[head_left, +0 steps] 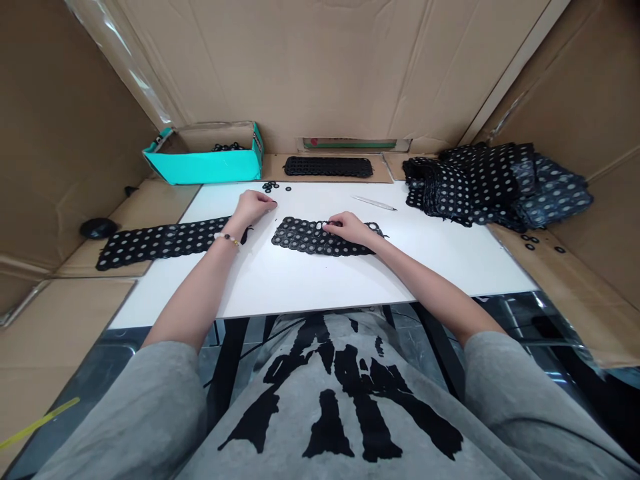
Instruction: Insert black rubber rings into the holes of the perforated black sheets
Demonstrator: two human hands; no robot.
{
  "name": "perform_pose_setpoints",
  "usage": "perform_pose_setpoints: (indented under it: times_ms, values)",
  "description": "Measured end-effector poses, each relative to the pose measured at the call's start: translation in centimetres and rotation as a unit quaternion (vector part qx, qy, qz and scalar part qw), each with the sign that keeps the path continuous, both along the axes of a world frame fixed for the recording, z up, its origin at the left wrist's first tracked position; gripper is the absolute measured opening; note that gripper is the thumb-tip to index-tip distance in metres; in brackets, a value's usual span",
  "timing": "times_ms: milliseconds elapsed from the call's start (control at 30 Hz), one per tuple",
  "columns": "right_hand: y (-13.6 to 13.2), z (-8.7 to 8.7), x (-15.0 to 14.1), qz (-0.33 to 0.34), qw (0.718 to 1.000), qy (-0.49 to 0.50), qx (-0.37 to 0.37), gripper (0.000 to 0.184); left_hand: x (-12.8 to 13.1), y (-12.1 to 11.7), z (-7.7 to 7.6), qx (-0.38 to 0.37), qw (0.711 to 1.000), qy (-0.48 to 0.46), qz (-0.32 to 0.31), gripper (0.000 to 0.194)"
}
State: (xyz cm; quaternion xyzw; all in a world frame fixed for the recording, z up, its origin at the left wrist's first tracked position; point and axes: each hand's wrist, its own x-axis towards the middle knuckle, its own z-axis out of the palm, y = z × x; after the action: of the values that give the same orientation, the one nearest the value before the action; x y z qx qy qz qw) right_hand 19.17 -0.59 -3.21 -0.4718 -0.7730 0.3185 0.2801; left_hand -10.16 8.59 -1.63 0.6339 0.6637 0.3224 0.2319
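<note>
A short black strip (pixel 300 239) with rows of round holes lies on the white board (pixel 280 287) in front of me. My right hand (pixel 350 228) rests over its far edge, fingers pinched on the strip beside a raised ring-shaped hole. To the left, my left hand (pixel 254 207) is held just above the board with its fingertips pinched together. A small dark piece, apparently a black ring (pixel 274 204), shows at those fingertips. Several loose black rings (pixel 270 187) lie just beyond that hand. Under my left forearm runs a longer black strip (pixel 160 244) with pale dots.
A turquoise-sided open box (pixel 210 167) with black rings inside stands at the back left. Behind the board lies a black perforated block (pixel 329 167). A white pen-like tool (pixel 374 203) lies near a pile of dotted black strips (pixel 490 183). Cardboard walls (pixel 320 67) surround the board.
</note>
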Motion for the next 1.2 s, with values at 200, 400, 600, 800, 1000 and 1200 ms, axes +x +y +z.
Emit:
perform_pose_setpoints:
  times_ms: [200,400,600,800,1000,1200]
  values:
    - [0.0,-0.1,0.1,0.002,1.000,-0.001,0.003,0.035,-0.7,1.7,-1.2,0.022,0.990,-0.125,0.067,0.065]
    - [0.1,-0.1,0.1,0.005,1.000,0.005,0.005,0.035,0.1,1.0,-0.5,0.028,0.999,-0.044,-0.003,0.078]
    - [0.1,0.0,0.1,0.002,1.000,0.011,0.000,0.036,0.9,-0.3,0.9,0.069,0.992,0.045,-0.091,0.041]
    - [-0.1,0.1,0.1,0.034,0.998,0.049,0.017,0.047,5.3,-3.7,1.4,-0.001,0.929,0.007,-0.371,0.047]
    - [0.0,-0.2,0.2,0.029,0.999,0.036,0.012,0.048,6.6,-4.3,0.4,0.003,0.922,-0.021,-0.388,0.040]
    - [0.3,-0.4,0.2,0.009,1.000,0.018,-0.008,0.038,5.0,-2.9,0.7,0.009,0.942,-0.002,-0.335,0.027]
